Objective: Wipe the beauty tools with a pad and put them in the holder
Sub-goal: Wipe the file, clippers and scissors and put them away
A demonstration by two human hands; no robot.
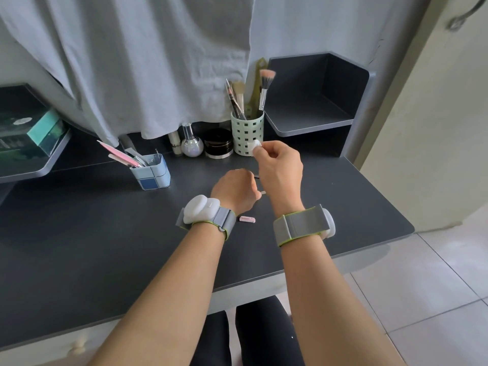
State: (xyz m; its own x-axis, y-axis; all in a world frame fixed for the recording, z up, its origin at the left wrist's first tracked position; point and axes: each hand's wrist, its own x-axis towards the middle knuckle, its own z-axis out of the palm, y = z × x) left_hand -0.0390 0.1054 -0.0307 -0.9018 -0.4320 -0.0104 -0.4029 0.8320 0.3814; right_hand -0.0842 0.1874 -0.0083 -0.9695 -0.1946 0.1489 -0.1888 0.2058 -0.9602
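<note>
Pink cap [247, 219] nearest; left hand [235, 190] grip unclear; right hand [280, 165] pinches pad [255, 147] before holder [247, 133].

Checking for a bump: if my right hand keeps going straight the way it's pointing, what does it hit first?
Probably the green holder. The right hand pinches the pad pointing up-left, with the holder's wall right behind it; how far apart they are is unclear.

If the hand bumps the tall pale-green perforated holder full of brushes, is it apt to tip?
Possibly. The pale-green perforated holder is tall and narrow, and the brushes stick out well above its rim, probably raising its balance point. It looks like light plastic, so a nudge from the right hand might slide it.
</note>
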